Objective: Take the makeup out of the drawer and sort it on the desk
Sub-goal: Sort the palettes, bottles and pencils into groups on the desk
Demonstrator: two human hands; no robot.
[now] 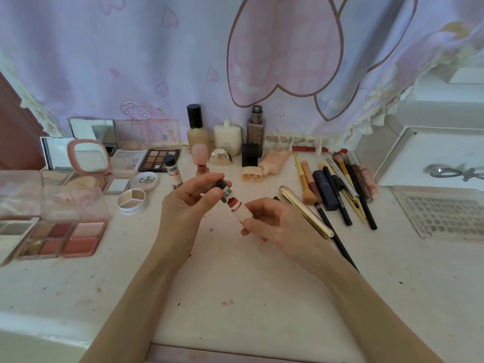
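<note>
While hands (230,208) grip lip tint (234,204), palettes (65,237) left, brushes (340,189) right.

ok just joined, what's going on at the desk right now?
A person is holding a small lip-colour tube with a black cap above the white desk. The left hand pinches the cap end; the right hand holds the pale body. The cap sits slightly apart, showing red at the neck. Around it the makeup is already grouped: open palettes and compacts on the left, bottles along the back, brushes and pencils on the right.
</note>
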